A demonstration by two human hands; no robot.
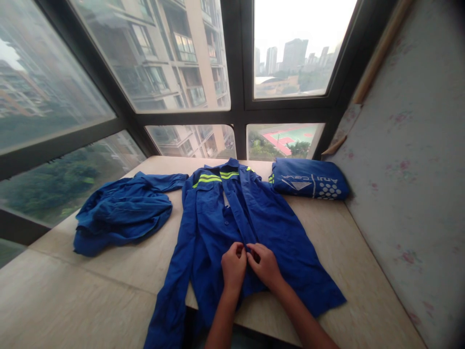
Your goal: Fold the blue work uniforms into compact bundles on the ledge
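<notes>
A blue work jacket (207, 228) with yellow-green stripes across the chest lies spread front up, its collar toward the window. Its front is partly open near the top, where a button shows. Over the lower front edge, my left hand (233, 264) and my right hand (264, 264) sit side by side, almost touching. Both have fingers pinched on the jacket's front placket; any button between the fingertips is hidden. One sleeve stretches down the left side past the near edge of the surface.
A crumpled blue garment (123, 211) lies to the left. A folded blue garment with white print (310, 179) rests at the back right by the flowered wall (407, 194). Dark-framed windows (238, 116) bound the pale surface (90, 300) behind.
</notes>
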